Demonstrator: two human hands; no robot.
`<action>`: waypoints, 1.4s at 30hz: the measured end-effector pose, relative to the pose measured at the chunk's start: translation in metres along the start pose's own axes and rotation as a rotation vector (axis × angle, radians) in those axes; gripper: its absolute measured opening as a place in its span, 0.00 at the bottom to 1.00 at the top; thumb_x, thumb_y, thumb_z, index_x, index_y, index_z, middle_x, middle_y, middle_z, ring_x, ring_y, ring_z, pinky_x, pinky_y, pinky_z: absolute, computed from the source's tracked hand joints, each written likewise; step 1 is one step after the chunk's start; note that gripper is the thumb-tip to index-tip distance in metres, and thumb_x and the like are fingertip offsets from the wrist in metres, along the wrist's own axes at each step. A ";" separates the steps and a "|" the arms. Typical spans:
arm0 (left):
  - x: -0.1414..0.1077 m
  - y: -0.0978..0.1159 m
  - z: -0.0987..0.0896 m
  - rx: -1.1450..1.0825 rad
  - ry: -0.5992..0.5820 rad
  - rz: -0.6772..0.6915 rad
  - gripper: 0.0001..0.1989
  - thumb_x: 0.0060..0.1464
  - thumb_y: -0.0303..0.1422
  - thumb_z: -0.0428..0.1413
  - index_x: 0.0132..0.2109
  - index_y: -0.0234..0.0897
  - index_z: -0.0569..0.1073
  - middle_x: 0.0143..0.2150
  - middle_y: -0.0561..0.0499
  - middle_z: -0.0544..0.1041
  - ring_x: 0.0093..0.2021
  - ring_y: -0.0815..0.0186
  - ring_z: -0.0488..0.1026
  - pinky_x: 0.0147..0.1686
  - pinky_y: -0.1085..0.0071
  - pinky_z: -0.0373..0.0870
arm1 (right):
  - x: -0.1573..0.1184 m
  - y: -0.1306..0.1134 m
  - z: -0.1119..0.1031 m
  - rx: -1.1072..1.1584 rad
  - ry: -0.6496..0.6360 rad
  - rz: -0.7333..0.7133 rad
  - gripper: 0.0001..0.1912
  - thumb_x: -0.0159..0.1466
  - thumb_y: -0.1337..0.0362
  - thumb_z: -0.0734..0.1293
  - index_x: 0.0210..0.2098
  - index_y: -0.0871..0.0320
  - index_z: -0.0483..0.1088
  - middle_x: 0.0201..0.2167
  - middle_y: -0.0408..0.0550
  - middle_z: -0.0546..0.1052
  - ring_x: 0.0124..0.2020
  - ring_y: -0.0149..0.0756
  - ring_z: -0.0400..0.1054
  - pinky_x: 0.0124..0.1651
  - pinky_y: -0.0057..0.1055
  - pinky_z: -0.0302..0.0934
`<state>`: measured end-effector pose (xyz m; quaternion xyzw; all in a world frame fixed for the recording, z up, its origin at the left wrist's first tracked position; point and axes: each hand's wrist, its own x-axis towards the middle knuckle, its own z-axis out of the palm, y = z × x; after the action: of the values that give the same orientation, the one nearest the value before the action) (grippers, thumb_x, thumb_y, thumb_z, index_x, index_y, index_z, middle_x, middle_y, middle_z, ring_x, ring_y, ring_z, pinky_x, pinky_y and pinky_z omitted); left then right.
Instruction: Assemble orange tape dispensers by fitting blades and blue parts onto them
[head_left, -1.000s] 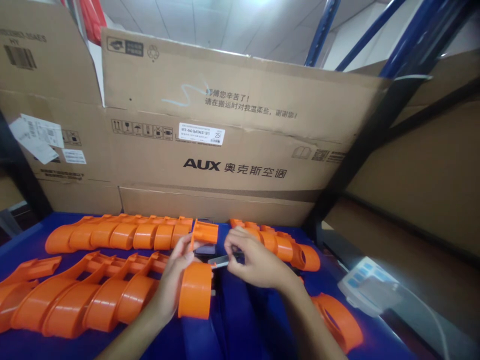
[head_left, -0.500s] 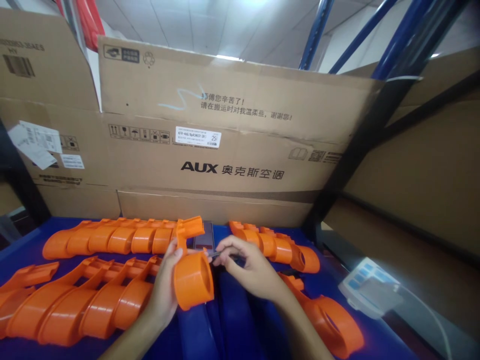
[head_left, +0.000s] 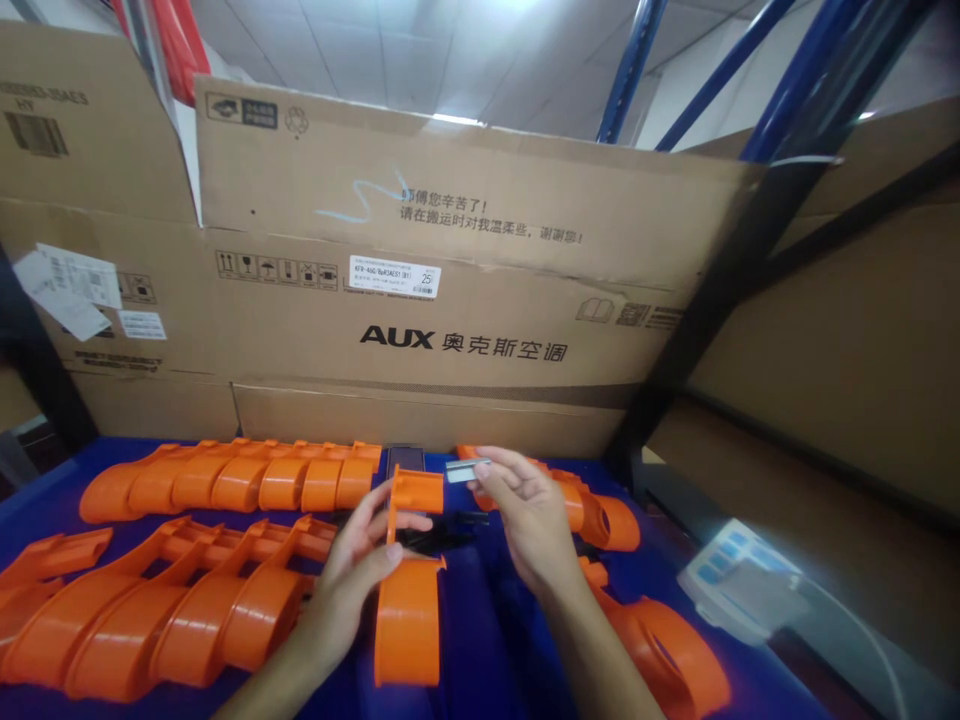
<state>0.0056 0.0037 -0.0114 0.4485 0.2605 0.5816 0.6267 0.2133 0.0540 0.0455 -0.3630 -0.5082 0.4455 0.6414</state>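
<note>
My left hand (head_left: 352, 560) is closed on an orange plastic part (head_left: 407, 625), gripping its narrow neck between thumb and fingers. The part has a wide ring at the bottom and a short trough-like arm at the top. In my right hand (head_left: 525, 505), thumb and fingers pinch a small flat silver blade (head_left: 466, 470), which looks like a single-edge razor blade. It is just right of the part's upper arm, apart from it. Behind my left fingertips, black objects (head_left: 442, 535) lie on the blue surface, partly hidden.
Rows of similar orange parts (head_left: 191, 625) lie on the blue surface at left, more (head_left: 660, 650) at right. A dark rectangular item (head_left: 405, 459) lies behind my hands. A white device (head_left: 739, 580) with a cable stands at right. Cardboard (head_left: 465, 390) and a rack post (head_left: 675, 350) close the back.
My right hand has moved the blade up and right, away from the orange part. My left hand has shifted the part slightly right and down and turned it, so its ring shows more side-on.
</note>
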 end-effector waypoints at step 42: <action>-0.001 0.009 0.008 0.124 0.061 -0.006 0.26 0.60 0.42 0.62 0.63 0.40 0.74 0.52 0.43 0.83 0.46 0.56 0.79 0.55 0.61 0.70 | -0.020 0.011 0.009 -0.095 -0.020 -0.031 0.17 0.61 0.51 0.76 0.44 0.54 0.75 0.34 0.47 0.84 0.36 0.40 0.78 0.38 0.33 0.70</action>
<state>0.0074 -0.0002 -0.0003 0.4677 0.3163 0.5758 0.5913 0.2003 0.0394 0.0308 -0.3806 -0.5408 0.4147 0.6251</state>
